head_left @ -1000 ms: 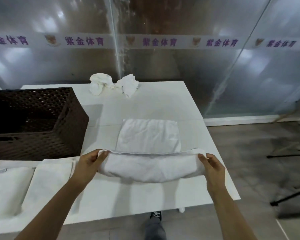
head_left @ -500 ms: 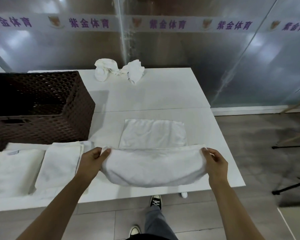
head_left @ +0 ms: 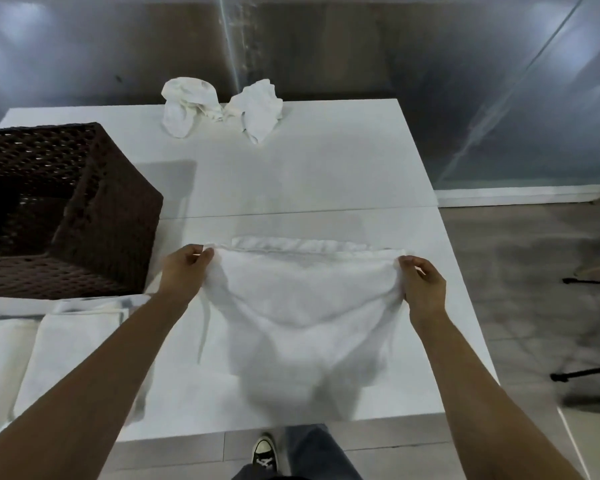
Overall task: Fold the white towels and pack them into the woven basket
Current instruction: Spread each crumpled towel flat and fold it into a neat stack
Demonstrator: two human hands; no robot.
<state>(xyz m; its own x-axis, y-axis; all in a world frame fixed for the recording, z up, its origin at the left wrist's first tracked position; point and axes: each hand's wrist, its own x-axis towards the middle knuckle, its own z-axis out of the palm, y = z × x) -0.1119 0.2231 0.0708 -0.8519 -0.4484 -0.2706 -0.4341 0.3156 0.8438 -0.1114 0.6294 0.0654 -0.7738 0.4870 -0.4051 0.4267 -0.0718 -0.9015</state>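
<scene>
A white towel (head_left: 305, 313) hangs spread between my hands above the near half of the white table (head_left: 309, 178). My left hand (head_left: 184, 271) pinches its left top corner, my right hand (head_left: 421, 285) pinches its right top corner. The cloth sags toward me and blurs at its lower edge. Behind its top edge a strip of another white towel (head_left: 302, 244) shows flat on the table. The dark brown woven basket (head_left: 94, 216) stands at the left, its visible inside dark. Two crumpled white towels (head_left: 187, 105) (head_left: 258, 110) lie at the far edge.
Folded white towels (head_left: 73, 351) lie flat on the near left of the table, in front of the basket. A glass wall rises behind the table. Grey floor lies to the right, with black stand legs (head_left: 582, 372). My shoe (head_left: 265, 455) shows below the near edge.
My hands have lifted the held towel and carried it away from me, so it now covers most of the flat towel behind it. The camera has tilted downward.
</scene>
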